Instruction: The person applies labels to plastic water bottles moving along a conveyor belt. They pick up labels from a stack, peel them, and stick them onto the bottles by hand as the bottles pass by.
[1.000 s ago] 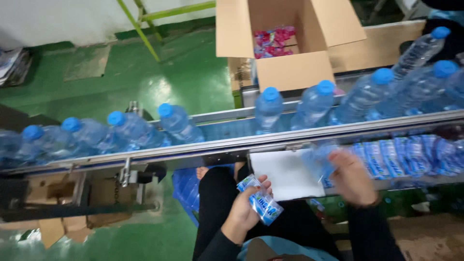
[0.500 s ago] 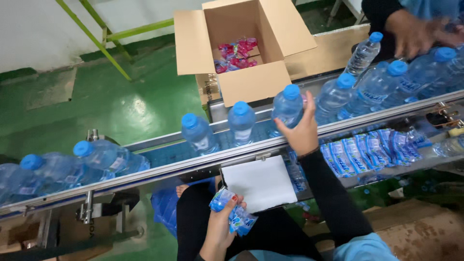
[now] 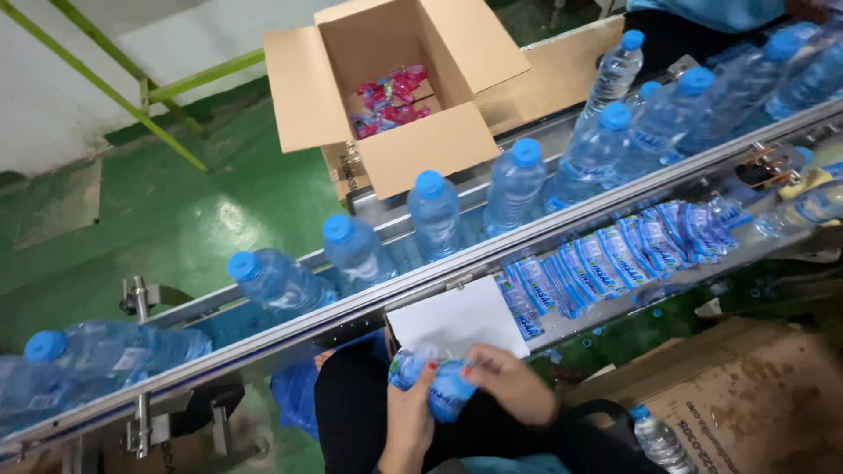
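1. At far left, clear plastic water bottles with blue caps point(image 3: 281, 279) stand and lean in a row on the metal conveyor rail point(image 3: 263, 338), which climbs from lower left to upper right.
2. Low in the frame, the person's left hand point(image 3: 411, 420) and right hand point(image 3: 509, 382) meet over the lap, both on a small bundle of blue-and-white plastic label sleeves point(image 3: 439, 386).
3. The bundle's long axis runs from upper left to lower right, one end pointing toward the conveyor, the other toward the person.
4. The left fingers are curled closed around the bundle's near end; the right fingers are bent together, tips pressed on its far side.
5. Just above the hands lies a white paper sheet point(image 3: 461, 318).
6. To its right, a fanned row of blue-and-white label sleeves point(image 3: 615, 259) lies along the ledge below the rail.
7. Behind the line, an open brown cardboard box point(image 3: 421, 158) holds pink packets point(image 3: 391, 98).
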